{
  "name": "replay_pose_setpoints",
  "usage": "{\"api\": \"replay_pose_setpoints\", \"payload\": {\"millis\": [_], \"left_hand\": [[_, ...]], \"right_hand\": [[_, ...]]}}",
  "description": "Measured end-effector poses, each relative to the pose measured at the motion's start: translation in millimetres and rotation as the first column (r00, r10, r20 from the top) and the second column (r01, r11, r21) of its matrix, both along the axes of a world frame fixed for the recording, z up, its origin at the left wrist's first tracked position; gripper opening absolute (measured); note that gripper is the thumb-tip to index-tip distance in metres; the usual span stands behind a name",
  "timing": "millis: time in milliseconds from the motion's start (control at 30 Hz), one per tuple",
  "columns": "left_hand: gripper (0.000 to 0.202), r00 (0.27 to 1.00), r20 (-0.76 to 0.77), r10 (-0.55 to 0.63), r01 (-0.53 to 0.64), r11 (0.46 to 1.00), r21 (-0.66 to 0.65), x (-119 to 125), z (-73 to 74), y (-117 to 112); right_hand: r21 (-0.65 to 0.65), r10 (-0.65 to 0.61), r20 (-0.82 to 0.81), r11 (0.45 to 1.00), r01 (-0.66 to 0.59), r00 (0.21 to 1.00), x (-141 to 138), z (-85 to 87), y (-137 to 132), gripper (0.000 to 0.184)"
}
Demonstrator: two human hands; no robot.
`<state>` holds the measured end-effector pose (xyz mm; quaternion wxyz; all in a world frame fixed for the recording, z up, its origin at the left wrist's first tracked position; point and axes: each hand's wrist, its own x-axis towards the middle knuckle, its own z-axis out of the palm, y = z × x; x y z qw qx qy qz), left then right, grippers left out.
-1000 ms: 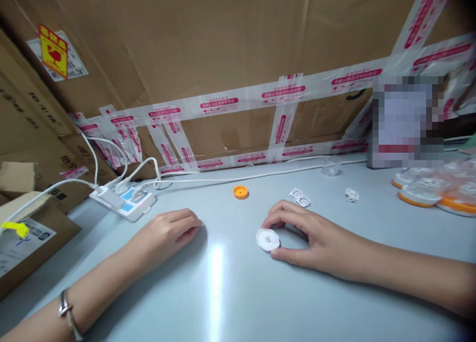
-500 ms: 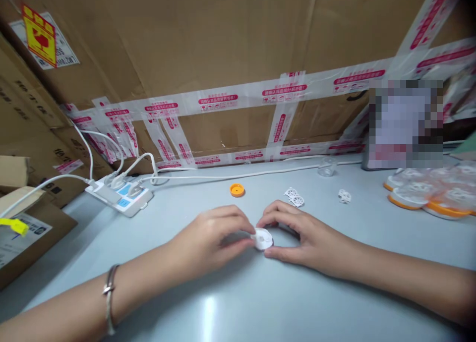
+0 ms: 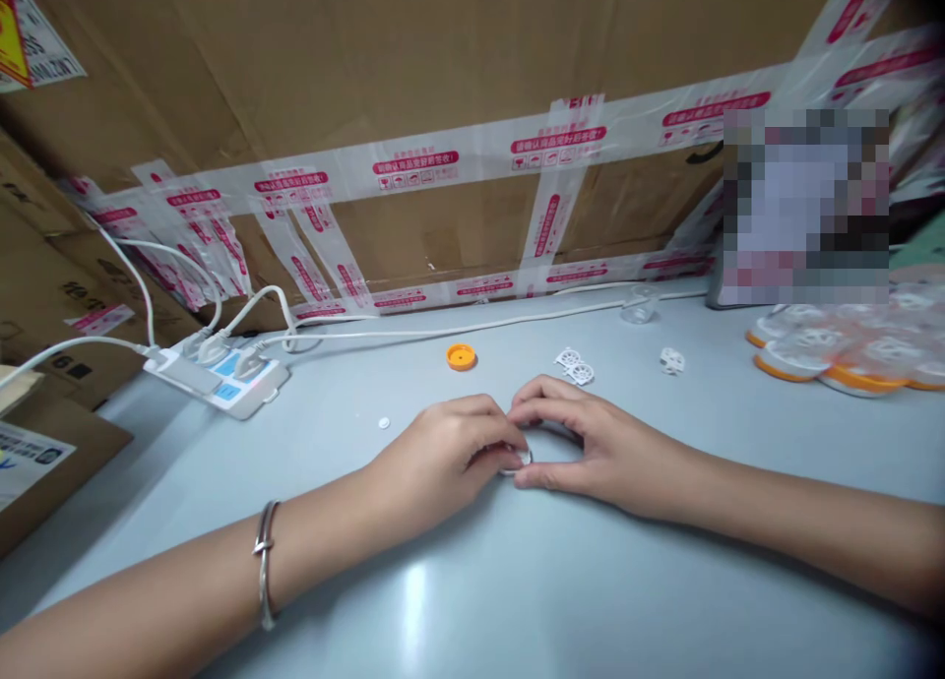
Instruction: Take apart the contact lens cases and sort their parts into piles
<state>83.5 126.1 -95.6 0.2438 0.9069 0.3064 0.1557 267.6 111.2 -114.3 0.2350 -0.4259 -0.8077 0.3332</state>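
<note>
A white round plastic piece (image 3: 527, 456) lies low over the table between my hands, mostly covered by fingers. My left hand (image 3: 462, 450) is closed, its thumb and fingertips over the top of this piece. From the other side my right hand (image 3: 583, 433) curves around it, thumb and index finger at its edge. Whatever small part may be under my left fingertips is hidden. A tiny white disc (image 3: 384, 423) sits left of my left hand. Beyond my hands are an orange round cap (image 3: 462, 357) and white spoked wheel-like parts (image 3: 575, 366).
Another small white part (image 3: 671, 361) and a clear cup (image 3: 639, 305) are further right. Clear-topped orange and white round assemblies (image 3: 819, 349) are piled by a pixelated upright screen (image 3: 801, 207). A power strip (image 3: 221, 374) with cables is at left. Taped cardboard boxes (image 3: 413, 59) wall the back.
My left hand has moved right and over the white piece, which was mostly visible before. The tiny white disc now shows beside my left hand. The view has shifted slightly.
</note>
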Motion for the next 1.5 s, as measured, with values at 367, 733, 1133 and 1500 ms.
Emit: {"api": "replay_pose_setpoints", "payload": {"millis": [367, 733, 1133, 1500], "left_hand": [[0.016, 0.99, -0.119, 0.08, -0.056, 0.98, 0.19, 9.7, -1.6, -3.3], [0.016, 0.941, -0.303, -0.15, 0.287, 0.829, 0.481, 1.1, -0.5, 1.2], [0.015, 0.993, -0.108, -0.052, 0.114, 0.678, 0.726, -38.5, 28.4, 12.3], [0.017, 0.963, -0.267, 0.02, 0.196, 0.629, 0.753, -134.1, 5.1, 25.2]], "right_hand": [[-0.008, 0.0, -0.038, 1.0, 0.0, 0.999, -2.8, -2.1, 0.4, 0.02], [0.015, 0.014, -0.043, 1.0, -0.013, 0.999, -2.9, -5.4, 2.2, 0.017], [-0.018, -0.008, -0.018, 1.0, 0.007, 1.0, -1.8, -4.8, 0.6, 0.027], [-0.013, -0.004, 0.024, 1.0, 0.004, 1.0, -1.9, -5.0, 0.8, 0.03]]}}
